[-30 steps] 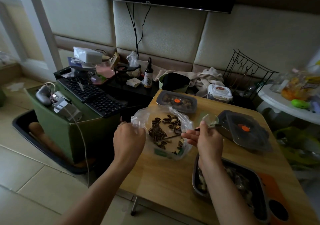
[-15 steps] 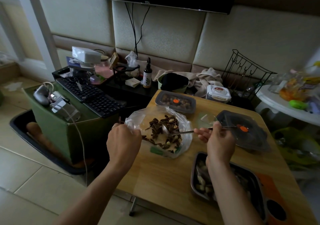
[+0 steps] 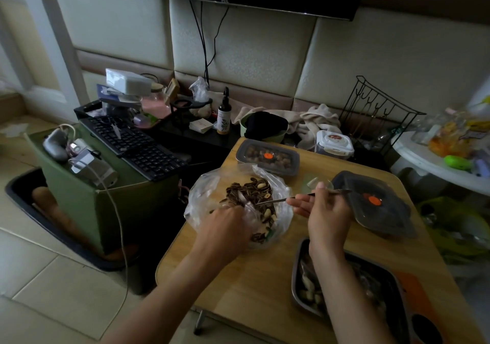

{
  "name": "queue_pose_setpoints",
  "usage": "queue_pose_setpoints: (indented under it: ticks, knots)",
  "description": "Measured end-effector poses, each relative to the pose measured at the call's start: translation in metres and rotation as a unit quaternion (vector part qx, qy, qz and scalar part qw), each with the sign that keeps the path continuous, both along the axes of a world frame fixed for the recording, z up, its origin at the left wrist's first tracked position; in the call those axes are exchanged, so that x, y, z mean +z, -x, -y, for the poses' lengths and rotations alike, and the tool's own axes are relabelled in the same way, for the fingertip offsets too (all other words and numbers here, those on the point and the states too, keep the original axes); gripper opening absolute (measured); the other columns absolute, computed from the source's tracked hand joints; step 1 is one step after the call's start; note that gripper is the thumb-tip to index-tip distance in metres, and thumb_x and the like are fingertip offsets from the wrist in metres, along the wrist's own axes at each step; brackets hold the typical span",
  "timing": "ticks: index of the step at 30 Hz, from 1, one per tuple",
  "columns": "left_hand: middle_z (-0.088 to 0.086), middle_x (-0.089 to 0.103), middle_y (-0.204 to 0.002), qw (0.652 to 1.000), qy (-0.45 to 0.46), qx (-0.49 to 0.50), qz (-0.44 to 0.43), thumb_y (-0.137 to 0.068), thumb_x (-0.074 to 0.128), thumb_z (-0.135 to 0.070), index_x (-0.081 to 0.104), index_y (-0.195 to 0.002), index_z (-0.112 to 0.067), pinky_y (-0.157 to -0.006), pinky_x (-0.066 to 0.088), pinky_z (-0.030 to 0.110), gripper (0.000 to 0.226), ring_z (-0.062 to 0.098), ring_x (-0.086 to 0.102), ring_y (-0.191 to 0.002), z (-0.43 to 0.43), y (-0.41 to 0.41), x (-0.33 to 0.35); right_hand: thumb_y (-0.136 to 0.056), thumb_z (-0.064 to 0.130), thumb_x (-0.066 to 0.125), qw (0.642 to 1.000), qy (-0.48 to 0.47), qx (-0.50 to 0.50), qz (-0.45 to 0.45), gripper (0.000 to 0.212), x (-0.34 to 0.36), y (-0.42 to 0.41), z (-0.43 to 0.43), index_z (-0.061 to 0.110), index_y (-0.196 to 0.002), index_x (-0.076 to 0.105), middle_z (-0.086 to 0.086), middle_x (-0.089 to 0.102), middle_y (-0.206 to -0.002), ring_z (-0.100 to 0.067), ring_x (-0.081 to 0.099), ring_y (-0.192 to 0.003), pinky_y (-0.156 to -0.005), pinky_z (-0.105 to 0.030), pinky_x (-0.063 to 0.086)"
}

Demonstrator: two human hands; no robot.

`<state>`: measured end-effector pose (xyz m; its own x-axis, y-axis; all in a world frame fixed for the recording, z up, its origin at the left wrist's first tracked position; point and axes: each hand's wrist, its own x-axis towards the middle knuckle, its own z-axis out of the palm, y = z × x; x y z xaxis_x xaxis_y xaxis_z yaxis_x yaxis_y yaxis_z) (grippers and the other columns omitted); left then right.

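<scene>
Left hand [image 3: 225,229] grasps the bag [image 3: 201,195] at the surface's [image 3: 265,277] left edge; right hand [image 3: 327,211] pinches the spoon [image 3: 278,200]. A careless tug could spill seeds [image 3: 252,187] onto the floor [image 3: 53,277].

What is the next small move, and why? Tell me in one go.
Probably scoop: dip the spoon deeper and lift a load toward the metal tray. The left hand grips the bag open, the right hand holds the spoon with its tip among the seeds, and the tray lies beneath that forearm.
</scene>
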<state>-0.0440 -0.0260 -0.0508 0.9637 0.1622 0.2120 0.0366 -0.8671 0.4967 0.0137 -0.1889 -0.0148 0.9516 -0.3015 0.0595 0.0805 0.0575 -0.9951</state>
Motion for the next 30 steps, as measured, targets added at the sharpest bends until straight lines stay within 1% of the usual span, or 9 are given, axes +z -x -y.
queue_pose_setpoints:
  ticks: [2, 5, 9, 12, 15, 18, 22, 27, 30]
  knots:
    - [-0.007, 0.056, -0.07, 1.0, -0.012, 0.011, -0.017, -0.104, 0.049, -0.04, 0.051, -0.069, -0.022, -0.05, 0.031, 0.017, 0.04, 0.005, 0.048, -0.056, 0.001, -0.005, -0.005, -0.108, 0.033, 0.051, 0.998, -0.057, 0.003, -0.027, 0.033, -0.001, -0.005, -0.001, 0.001, -0.11, 0.06, -0.01, 0.078, -0.079, -0.026, 0.079, -0.073, -0.054, -0.024, 0.06]
    - [-0.008, 0.052, -0.065, 0.999, -0.017, 0.023, -0.017, -0.103, 0.05, -0.044, 0.047, -0.066, -0.025, -0.05, 0.029, 0.017, 0.042, 0.005, 0.046, -0.054, -0.001, -0.009, -0.008, -0.108, 0.032, 0.053, 0.994, -0.097, 0.001, -0.046, 0.034, -0.004, -0.013, -0.002, -0.001, -0.112, 0.06, -0.011, 0.078, -0.081, -0.027, 0.079, -0.076, -0.056, -0.023, 0.06]
    - [-0.008, 0.058, -0.07, 0.999, -0.029, 0.013, -0.023, -0.105, 0.046, -0.043, 0.061, -0.076, -0.019, -0.052, 0.037, 0.015, 0.04, 0.003, 0.053, -0.059, -0.003, -0.012, -0.01, -0.108, 0.033, 0.052, 0.996, -0.082, -0.013, -0.035, 0.036, -0.008, -0.024, -0.003, -0.003, -0.11, 0.061, -0.015, 0.078, -0.084, -0.026, 0.079, -0.075, -0.057, -0.023, 0.06]
    - [-0.003, 0.062, -0.074, 0.999, -0.037, 0.01, -0.027, -0.104, 0.045, -0.036, 0.064, -0.075, -0.016, -0.063, 0.048, 0.022, 0.04, 0.01, 0.057, -0.067, -0.004, -0.014, -0.012, -0.107, 0.033, 0.051, 0.998, -0.047, -0.029, -0.018, 0.037, -0.011, -0.028, -0.004, -0.003, -0.11, 0.061, -0.013, 0.078, -0.082, -0.025, 0.079, -0.073, -0.059, -0.026, 0.061]
    - [-0.002, 0.064, -0.08, 0.999, -0.044, 0.015, -0.028, -0.103, 0.045, -0.032, 0.066, -0.079, -0.016, -0.068, 0.044, 0.022, 0.036, 0.014, 0.06, -0.079, -0.005, -0.015, -0.012, -0.107, 0.033, 0.051, 0.999, -0.009, -0.042, 0.005, 0.033, -0.01, -0.027, -0.006, 0.001, -0.107, 0.061, -0.008, 0.078, -0.08, -0.022, 0.079, -0.072, -0.066, -0.034, 0.062]
    - [-0.002, 0.066, -0.088, 0.998, -0.044, 0.012, -0.03, -0.104, 0.044, -0.035, 0.069, -0.086, -0.016, -0.077, 0.051, 0.025, 0.035, 0.013, 0.06, -0.089, -0.004, -0.015, -0.012, -0.107, 0.033, 0.05, 0.997, 0.03, -0.054, 0.038, 0.027, -0.008, -0.024, -0.007, 0.008, -0.105, 0.06, -0.004, 0.078, -0.077, -0.019, 0.078, -0.07, -0.066, -0.036, 0.061]
    - [-0.001, 0.067, -0.088, 0.997, -0.06, 0.016, -0.037, -0.103, 0.045, -0.037, 0.07, -0.09, -0.015, -0.08, 0.055, 0.029, 0.036, 0.014, 0.062, -0.089, -0.004, -0.015, -0.011, -0.106, 0.033, 0.05, 0.989, 0.102, -0.055, 0.087, 0.027, -0.006, -0.021, -0.005, 0.008, -0.105, 0.059, -0.004, 0.077, -0.078, -0.013, 0.077, -0.067, -0.065, -0.036, 0.063]
    - [-0.001, 0.067, -0.088, 0.997, -0.066, 0.005, -0.032, -0.104, 0.043, -0.038, 0.069, -0.092, -0.015, -0.084, 0.052, 0.026, 0.037, 0.013, 0.06, -0.09, -0.002, -0.011, -0.008, -0.106, 0.032, 0.05, 0.953, 0.233, -0.006, 0.194, 0.026, -0.007, -0.016, -0.005, 0.008, -0.105, 0.059, 0.001, 0.074, -0.078, -0.004, 0.073, -0.065, -0.058, -0.026, 0.061]
    - [-0.002, 0.066, -0.082, 0.997, -0.067, 0.019, -0.025, -0.102, 0.045, -0.036, 0.068, -0.085, -0.016, -0.072, 0.045, 0.022, 0.035, 0.012, 0.059, -0.081, -0.001, -0.012, -0.01, -0.105, 0.031, 0.049, 0.925, 0.289, 0.016, 0.245, 0.024, -0.01, -0.012, -0.004, 0.009, -0.106, 0.059, 0.006, 0.071, -0.076, 0.001, 0.071, -0.066, -0.057, -0.017, 0.058]
